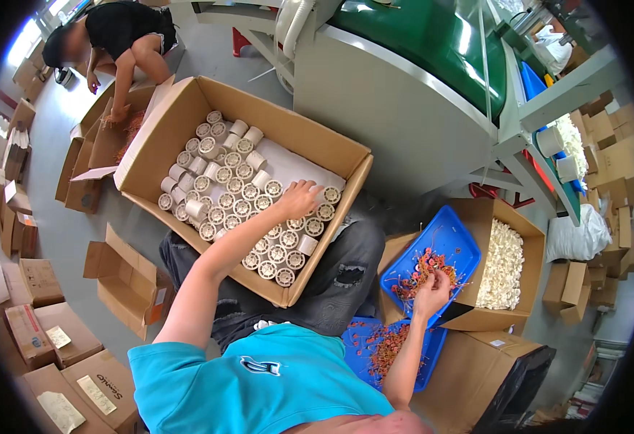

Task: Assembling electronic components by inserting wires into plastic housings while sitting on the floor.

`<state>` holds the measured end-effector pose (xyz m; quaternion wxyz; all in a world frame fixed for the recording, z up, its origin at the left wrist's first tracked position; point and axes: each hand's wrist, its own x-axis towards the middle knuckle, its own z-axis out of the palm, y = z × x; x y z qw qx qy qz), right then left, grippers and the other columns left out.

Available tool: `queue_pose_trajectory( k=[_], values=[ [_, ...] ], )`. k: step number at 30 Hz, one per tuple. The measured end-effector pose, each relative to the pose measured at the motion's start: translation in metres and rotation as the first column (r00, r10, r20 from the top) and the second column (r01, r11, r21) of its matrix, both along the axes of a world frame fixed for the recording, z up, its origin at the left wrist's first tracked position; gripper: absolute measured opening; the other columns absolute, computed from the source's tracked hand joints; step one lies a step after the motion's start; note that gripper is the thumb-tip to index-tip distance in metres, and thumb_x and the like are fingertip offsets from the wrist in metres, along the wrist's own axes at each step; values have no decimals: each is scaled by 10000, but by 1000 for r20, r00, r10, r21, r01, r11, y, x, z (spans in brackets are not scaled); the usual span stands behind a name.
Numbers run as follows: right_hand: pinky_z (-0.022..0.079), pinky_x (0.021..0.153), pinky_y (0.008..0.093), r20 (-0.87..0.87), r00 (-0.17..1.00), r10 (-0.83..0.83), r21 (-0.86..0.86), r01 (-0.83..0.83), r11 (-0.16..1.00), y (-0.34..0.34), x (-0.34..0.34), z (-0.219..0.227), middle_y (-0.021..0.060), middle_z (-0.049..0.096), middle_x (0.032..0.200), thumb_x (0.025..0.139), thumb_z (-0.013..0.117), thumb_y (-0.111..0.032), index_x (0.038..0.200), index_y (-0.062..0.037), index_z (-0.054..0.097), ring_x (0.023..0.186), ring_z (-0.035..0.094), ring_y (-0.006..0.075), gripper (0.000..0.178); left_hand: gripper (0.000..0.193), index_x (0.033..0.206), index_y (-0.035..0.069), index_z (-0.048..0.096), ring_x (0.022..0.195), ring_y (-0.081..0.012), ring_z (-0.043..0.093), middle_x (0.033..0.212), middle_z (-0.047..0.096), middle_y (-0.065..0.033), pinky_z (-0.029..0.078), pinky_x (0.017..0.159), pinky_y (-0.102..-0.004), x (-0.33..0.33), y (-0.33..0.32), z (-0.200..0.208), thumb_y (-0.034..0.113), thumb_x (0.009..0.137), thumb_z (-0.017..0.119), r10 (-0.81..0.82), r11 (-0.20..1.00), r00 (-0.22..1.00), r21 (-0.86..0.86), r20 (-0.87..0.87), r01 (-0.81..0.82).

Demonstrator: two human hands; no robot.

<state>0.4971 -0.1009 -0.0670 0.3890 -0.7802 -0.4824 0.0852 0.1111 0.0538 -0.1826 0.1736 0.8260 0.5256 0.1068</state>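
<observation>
A large open cardboard box [248,101] rests across my legs, with many white plastic cylinders [223,175] inside on a pale sheet. Most stand with their spoked round ends up; some lie on their sides. Inside the box's right part, my left hand [301,199] has its fingers curled at a white plastic cylinder [331,194]; the fingertips are partly hidden. Off to my right, my right hand [434,289] is in a blue tray [444,235], its fingers pinched together on small red parts with thin orange wires [427,266].
A second blue tray [433,358] below holds more wired parts. Beside it stands a carton of white pieces [501,264]. A green-topped machine [418,43] rises ahead. At far left another person [125,36] bends over a carton; an open empty carton [125,278] sits nearer.
</observation>
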Motion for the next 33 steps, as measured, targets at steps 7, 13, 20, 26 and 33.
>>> queue_pose_trajectory(
  k=[7, 13, 20, 26, 33],
  values=[
    [504, 704, 263, -63, 995, -77, 275, 91, 957, -18, -7, 49, 93, 648, 997, 908, 630, -23, 1098, 35, 660, 795, 617, 156, 201, 697, 1378, 126, 488, 1154, -424, 531, 1255, 544, -220, 430, 964, -519, 33, 43, -27, 542, 843, 651, 83, 942, 992, -332, 100, -45],
    [515, 697, 246, -319, 947, -37, 315, 143, 938, -30, -26, 65, 77, 655, 938, 908, 629, -5, 1099, 70, 640, 820, 616, 129, 206, 677, 1255, 36, 593, 1021, -396, 642, 1089, 668, -222, 512, 916, -435, 37, 51, 0, 449, 742, 754, 144, 931, 986, -348, 86, -106],
    [573, 763, 289, -659, 736, 155, 235, 5, 972, -11, -75, 81, 124, 672, 977, 916, 600, 32, 1139, 104, 626, 847, 680, 181, 236, 661, 1407, -24, 425, 1047, -344, 649, 1225, 586, -237, 570, 879, -435, -20, 29, 83, 122, 805, 656, 651, 723, 312, -691, 692, 23],
    [607, 772, 333, -874, 383, 300, 228, -221, 948, 4, -105, 80, 156, 680, 1011, 910, 602, 56, 1136, 104, 628, 859, 705, 227, 233, 984, 1496, 14, 245, 1169, -362, 591, 1251, 567, -186, 498, 1023, -487, -29, -43, 181, 97, 684, 794, 578, 710, 36, -523, 816, 472],
    [598, 757, 297, -860, 375, 347, 218, -344, 913, 7, -129, 81, 148, 678, 1003, 909, 600, 61, 1132, 88, 640, 851, 708, 213, 227, 577, 1192, 30, 598, 955, -180, 648, 1062, 657, -95, 505, 865, -320, 26, -134, 221, 126, 676, 839, 306, 884, 541, -445, 783, 144]
  ],
)
